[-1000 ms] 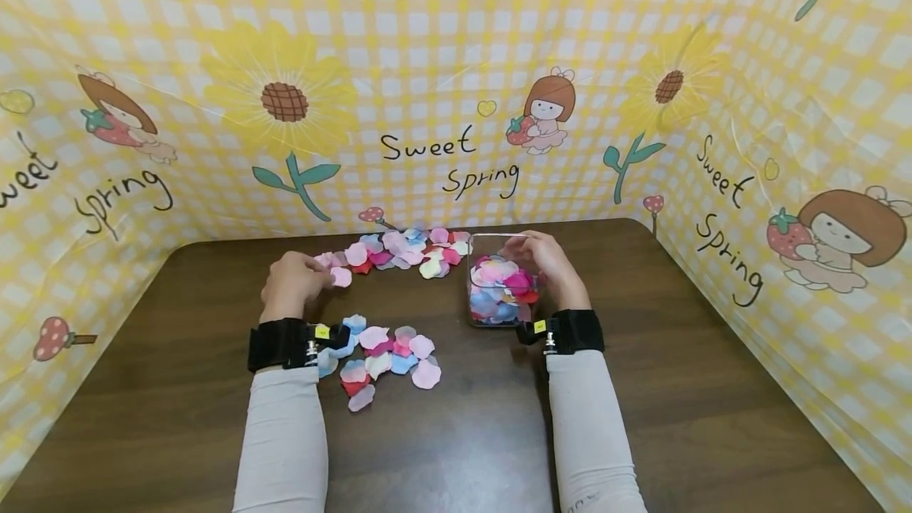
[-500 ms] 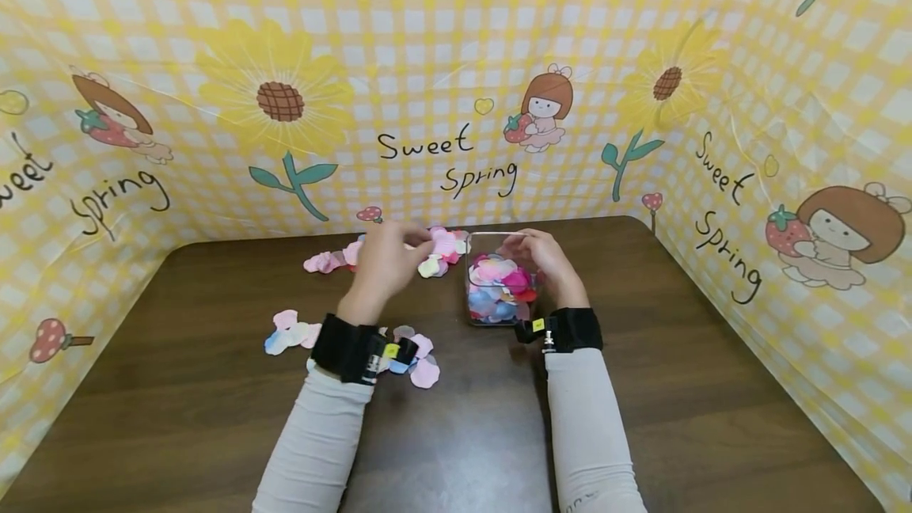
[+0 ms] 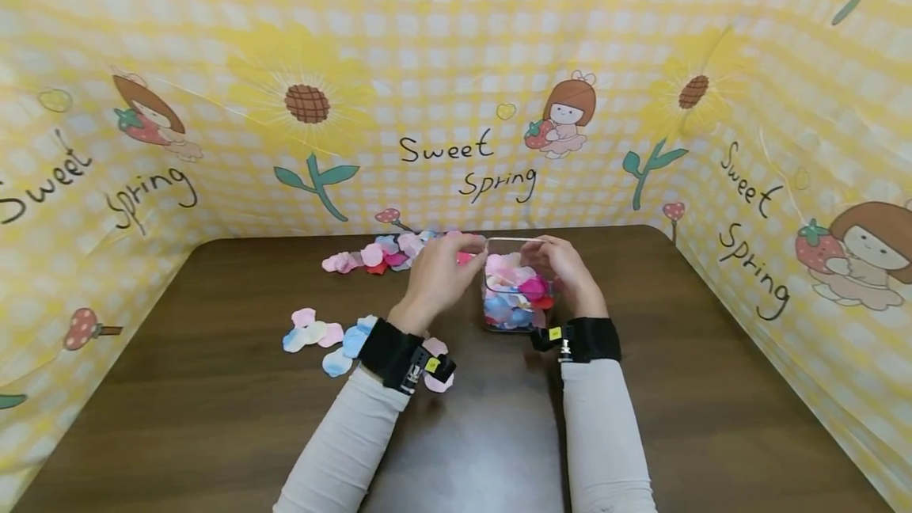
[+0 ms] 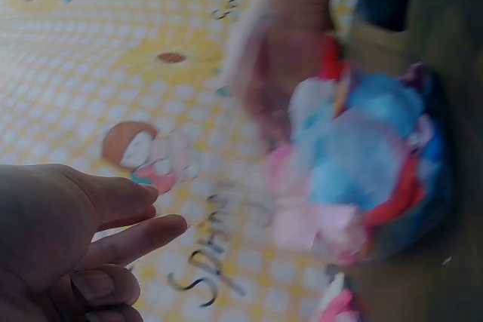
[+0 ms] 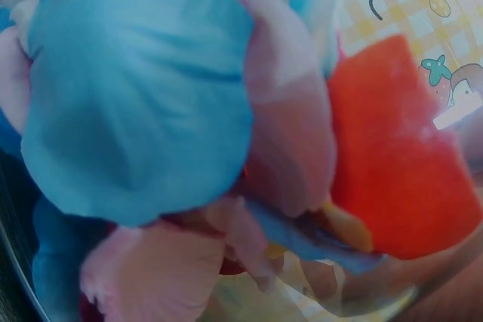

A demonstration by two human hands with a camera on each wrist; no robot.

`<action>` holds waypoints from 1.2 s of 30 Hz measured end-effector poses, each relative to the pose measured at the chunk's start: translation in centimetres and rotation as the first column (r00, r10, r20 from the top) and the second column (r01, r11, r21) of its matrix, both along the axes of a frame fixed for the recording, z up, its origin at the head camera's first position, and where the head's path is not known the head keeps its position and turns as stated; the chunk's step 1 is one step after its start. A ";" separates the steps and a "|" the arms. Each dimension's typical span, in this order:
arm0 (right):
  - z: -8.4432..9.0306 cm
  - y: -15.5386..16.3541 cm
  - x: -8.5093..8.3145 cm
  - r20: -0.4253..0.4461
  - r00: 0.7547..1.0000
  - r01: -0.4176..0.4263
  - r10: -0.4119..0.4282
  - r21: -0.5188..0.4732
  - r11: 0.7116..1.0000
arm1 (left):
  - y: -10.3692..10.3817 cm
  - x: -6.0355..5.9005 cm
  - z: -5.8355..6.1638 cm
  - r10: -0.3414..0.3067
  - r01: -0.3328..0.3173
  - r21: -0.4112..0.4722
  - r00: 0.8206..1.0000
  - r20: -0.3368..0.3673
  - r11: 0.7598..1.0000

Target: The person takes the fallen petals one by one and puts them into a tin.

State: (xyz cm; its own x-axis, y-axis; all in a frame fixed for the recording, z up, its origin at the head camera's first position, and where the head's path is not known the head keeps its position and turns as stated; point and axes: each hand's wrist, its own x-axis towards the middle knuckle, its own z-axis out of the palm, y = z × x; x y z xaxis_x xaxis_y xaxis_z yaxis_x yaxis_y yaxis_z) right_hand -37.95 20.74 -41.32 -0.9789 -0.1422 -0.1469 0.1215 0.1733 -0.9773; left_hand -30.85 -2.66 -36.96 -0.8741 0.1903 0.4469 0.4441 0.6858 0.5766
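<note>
A clear plastic container (image 3: 509, 299) stuffed with pink, blue and red fabric petals stands at the middle back of the brown table (image 3: 214, 418). My right hand (image 3: 570, 267) grips its right wall. My left hand (image 3: 445, 271) hovers at the container's left rim, fingertips over the opening. In the left wrist view the left hand's fingers (image 4: 113, 239) are loosely extended with nothing in them, and the container (image 4: 370, 179) is blurred beyond them. The right wrist view is filled by petals pressed against the wall, a blue one (image 5: 143, 96) and a red one (image 5: 400, 156).
Loose petals lie in a row at the back of the table (image 3: 374, 256). A smaller cluster (image 3: 321, 335) lies left of my left wrist, and one pink petal (image 3: 438, 382) sits under it. A yellow checked backdrop (image 3: 442, 157) walls the table on three sides.
My left hand left the back row of petals and swung right to the container's rim. The nearer petal cluster now lies spread further left. The right hand stayed on the container.
</note>
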 end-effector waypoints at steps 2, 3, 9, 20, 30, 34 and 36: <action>0.0 0.2 0.2 0.006 1.000 0.014 -0.015 0.007 1.000 | -0.7 0.1 0.4 0.012 -0.011 0.026 1.000 -0.016 1.000; 0.0 0.3 0.3 0.005 1.000 0.010 -0.010 0.012 1.000 | -1.1 0.1 0.5 0.014 -0.013 0.040 1.000 -0.018 0.999; -0.1 0.6 0.3 -0.019 0.999 -0.040 0.040 0.018 0.999 | -4.3 0.5 1.2 0.046 -0.047 0.034 0.999 0.007 0.998; -0.1 0.3 0.4 -0.039 0.997 -0.066 0.068 0.034 0.997 | -13.3 1.8 0.7 0.158 -0.131 -0.188 0.979 0.132 0.973; 0.0 0.3 0.8 -0.023 0.998 -0.060 0.061 0.049 0.997 | -21.1 3.9 -1.4 0.287 -0.102 -0.410 0.861 0.419 0.906; 0.0 0.2 0.6 -0.011 0.998 -0.055 0.055 0.048 0.997 | -23.1 4.2 -2.7 0.349 -0.129 -0.435 0.807 0.476 0.891; 0.1 0.2 0.5 -0.012 0.998 -0.056 0.057 0.046 0.997 | -23.7 4.1 -3.4 0.366 -0.155 -0.417 0.788 0.494 0.896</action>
State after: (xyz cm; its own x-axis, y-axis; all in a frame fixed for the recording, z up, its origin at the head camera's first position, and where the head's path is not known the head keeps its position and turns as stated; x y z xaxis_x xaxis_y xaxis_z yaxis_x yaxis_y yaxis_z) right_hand -37.45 20.92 -41.19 -0.9713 -0.1907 -0.1421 0.0978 0.2244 -0.9696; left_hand -26.71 -26.34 -40.36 -0.9846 -0.0370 -0.1706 -0.0993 0.9225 0.3731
